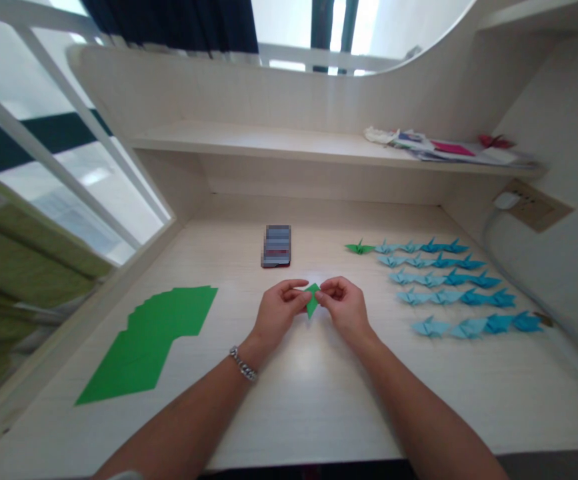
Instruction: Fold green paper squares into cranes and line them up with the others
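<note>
Both hands meet over the middle of the pale wooden desk (pixel 299 393). My left hand (pixel 279 311) and my right hand (pixel 343 305) each pinch one side of a small folded green paper piece (pixel 312 300), held just above the desk. A silver bracelet (pixel 243 365) circles my left wrist. A fanned stack of green paper sheets (pixel 151 337) lies flat to the left. One finished green paper crane (pixel 359 248) stands at the head of several rows of blue paper cranes (pixel 449 283) on the right.
A phone (pixel 276 246) lies beyond my hands. A shelf (pixel 289 143) above the desk carries papers and a red paper figure (pixel 495 141). A wall socket with a plug (pixel 516 201) and a cable is at the right. White railing bars run along the left.
</note>
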{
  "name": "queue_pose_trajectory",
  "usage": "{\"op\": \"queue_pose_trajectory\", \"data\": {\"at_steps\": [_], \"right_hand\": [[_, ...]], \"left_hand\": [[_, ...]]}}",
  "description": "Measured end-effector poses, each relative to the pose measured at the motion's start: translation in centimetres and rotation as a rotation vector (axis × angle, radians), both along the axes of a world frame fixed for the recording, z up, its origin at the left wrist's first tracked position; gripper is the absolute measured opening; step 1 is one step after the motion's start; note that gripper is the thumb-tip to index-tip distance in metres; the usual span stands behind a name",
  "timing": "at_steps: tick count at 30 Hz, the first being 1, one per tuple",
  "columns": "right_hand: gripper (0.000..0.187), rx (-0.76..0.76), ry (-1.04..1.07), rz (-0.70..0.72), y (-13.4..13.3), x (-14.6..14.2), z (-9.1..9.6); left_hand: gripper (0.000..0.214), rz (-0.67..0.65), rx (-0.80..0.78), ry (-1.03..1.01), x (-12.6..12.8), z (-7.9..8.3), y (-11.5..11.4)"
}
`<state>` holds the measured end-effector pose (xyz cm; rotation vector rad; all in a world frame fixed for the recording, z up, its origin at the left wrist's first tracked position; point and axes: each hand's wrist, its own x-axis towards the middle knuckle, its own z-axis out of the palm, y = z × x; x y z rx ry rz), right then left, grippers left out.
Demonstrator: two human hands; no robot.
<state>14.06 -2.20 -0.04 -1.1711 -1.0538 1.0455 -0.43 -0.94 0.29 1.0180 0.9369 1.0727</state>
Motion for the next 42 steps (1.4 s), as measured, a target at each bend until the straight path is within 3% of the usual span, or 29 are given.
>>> {"op": "queue_pose_trajectory", "data": {"at_steps": [4, 7, 10, 15, 22, 28, 37, 42], "right_hand": [[0.029, 0.009, 0.032, -0.038, 0.2, 0.3, 0.0], [0.039, -0.043, 0.074, 0.053, 0.2, 0.4, -0.1], [0.028, -0.087, -0.002, 0.163, 0.3, 0.4, -0.4], [0.023, -0.104, -0.036, 0.108, 0.3, 0.3, -0.6], [0.023, -0.09, -0.11, 0.168, 0.3, 0.6, -0.7], [0.025, -0.066, -0.103, 0.038, 0.4, 0.7, -0.7], [0.027, -0.083, -0.043, 0.017, 0.5, 0.7, -0.5], [0.032, -0.124, 0.032, 0.08, 0.4, 0.8, 0.0]], "left_hand": [[0.028, -0.133, -0.016, 0.09, 0.2, -0.3, 0.0], [0.025, -0.128, 0.066, 0.208, 0.0, -0.3, 0.1], [0.023, -0.153, 0.122, 0.294, -0.1, -0.3, 0.1], [0.024, -0.144, 0.216, 0.311, 0.0, -0.7, 0.0], [0.023, -0.117, 0.353, 0.475, -0.2, -0.5, -0.4], [0.023, -0.134, 0.278, 0.411, -0.1, -0.2, -0.5], [0.019, -0.108, 0.284, 0.423, -0.6, -0.3, 0.1], [0.022, 0.031, 0.28, 0.351, -0.7, -0.5, 0.6]]}}
